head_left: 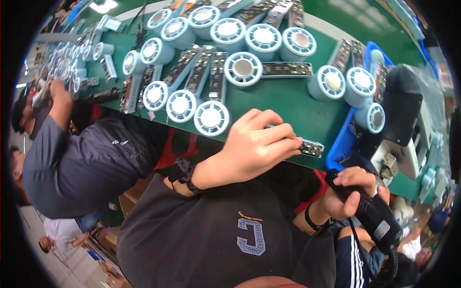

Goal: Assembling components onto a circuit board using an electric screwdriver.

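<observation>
My left hand (pixel 259 144), a black watch at its wrist, is closed over a light-blue unit at the table's near edge. Out past its fingers sticks the unit's handle with an exposed circuit board (pixel 313 149); the rest is hidden under the hand. My right hand (pixel 349 194) is wrapped round a black corded electric screwdriver (pixel 377 221), held off the table's edge near the blue tray. Its bit cannot be made out. Just beyond my left hand stands a similar round-headed unit (pixel 211 118), its board handle pointing away.
Many such light-blue units (pixel 263 37) crowd the green table (pixel 283 101). To the right are a blue tray (pixel 343 137) and a black-and-white device (pixel 403 115). On the left sits a co-worker in a dark shirt (pixel 96 163), an arm reaching to the table.
</observation>
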A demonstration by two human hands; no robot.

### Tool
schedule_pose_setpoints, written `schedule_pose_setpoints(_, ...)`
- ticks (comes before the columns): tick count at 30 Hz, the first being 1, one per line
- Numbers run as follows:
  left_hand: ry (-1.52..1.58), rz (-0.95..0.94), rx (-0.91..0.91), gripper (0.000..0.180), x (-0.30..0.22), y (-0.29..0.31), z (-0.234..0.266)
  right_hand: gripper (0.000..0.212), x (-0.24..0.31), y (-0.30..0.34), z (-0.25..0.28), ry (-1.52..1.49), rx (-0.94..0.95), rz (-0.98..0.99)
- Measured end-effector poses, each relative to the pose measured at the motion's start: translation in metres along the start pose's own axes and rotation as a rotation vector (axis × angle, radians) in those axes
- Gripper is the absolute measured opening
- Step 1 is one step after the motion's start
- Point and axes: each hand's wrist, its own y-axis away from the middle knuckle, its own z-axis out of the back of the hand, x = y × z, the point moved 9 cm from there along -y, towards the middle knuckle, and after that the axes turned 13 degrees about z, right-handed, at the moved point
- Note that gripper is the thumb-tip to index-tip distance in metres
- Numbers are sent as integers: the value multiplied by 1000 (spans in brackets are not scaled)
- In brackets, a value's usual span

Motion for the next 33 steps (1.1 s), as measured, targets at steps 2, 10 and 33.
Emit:
schedule_pose_setpoints(2,-16,6,-17,23,2,-1,-1,57,3,0,2,-46,16,-27)
schedule_pose_setpoints(10,-2,-23,-11,19,5,4,-1,50,-1,6,11,-39,-91,-3)
schedule_pose_setpoints(33,-29,-5,107,35,-30,-18,-32,36,13,-49,34,-500,-236,-24)
